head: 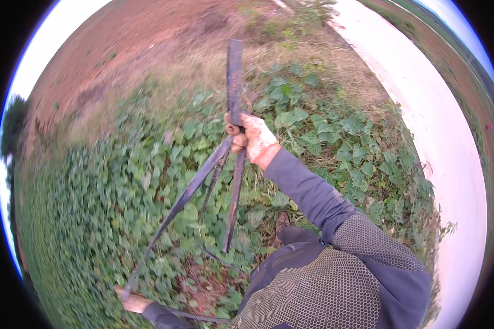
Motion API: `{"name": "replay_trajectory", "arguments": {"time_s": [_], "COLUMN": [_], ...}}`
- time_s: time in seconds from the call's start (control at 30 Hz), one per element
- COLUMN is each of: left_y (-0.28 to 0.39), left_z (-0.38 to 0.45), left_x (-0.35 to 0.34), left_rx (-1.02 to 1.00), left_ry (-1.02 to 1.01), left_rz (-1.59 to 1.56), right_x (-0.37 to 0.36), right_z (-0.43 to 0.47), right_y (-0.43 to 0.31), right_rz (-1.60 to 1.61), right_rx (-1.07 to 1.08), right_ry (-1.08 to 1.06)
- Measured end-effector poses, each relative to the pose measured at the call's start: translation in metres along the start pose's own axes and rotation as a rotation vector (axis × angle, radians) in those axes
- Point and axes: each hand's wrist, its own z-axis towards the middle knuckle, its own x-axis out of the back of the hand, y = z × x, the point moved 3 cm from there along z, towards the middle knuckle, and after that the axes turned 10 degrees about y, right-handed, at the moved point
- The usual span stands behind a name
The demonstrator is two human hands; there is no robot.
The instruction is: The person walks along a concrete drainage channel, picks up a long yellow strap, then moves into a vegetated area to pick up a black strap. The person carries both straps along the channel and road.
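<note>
My right hand (pixel 251 135), smeared with reddish soil, grips a bundle of long, dark, flat strips (pixel 234 78) at the upper middle; their material is unclear. One wide end stands up above the fist, and narrower lengths hang below it. A long strip (pixel 181 197) runs taut down-left from there to my left hand (pixel 134 301), whose fingers are closed on it near the lower left. Another dark length (pixel 197 316) passes from beside my left wrist towards my body. A thin dark piece (pixel 220 259) shows low over the plants, partly hidden by my clothing.
Dense leafy vines (pixel 99 197) cover the ground around me, with dry grass (pixel 189 70) beyond. Bare red soil (pixel 119 49) lies at the upper left. A pale paved path (pixel 448 144) curves along the right. My shoe (pixel 283 222) stands among the vines.
</note>
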Motion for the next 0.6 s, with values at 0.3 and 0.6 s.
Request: {"name": "replay_trajectory", "arguments": {"time_s": [0.3, 0.6], "left_y": [0.381, 0.058], "left_z": [-0.082, -0.294], "left_x": [-0.176, -0.401], "left_rx": [-0.900, -1.190], "left_ry": [-0.156, -0.560], "left_rz": [-0.057, 0.221], "right_x": [0.151, 0.231], "right_z": [0.010, -0.075], "right_y": [-0.199, -0.300], "right_rz": [0.159, 0.052], "right_rx": [0.414, 0.783], "right_ry": [0.132, 0.525]}}
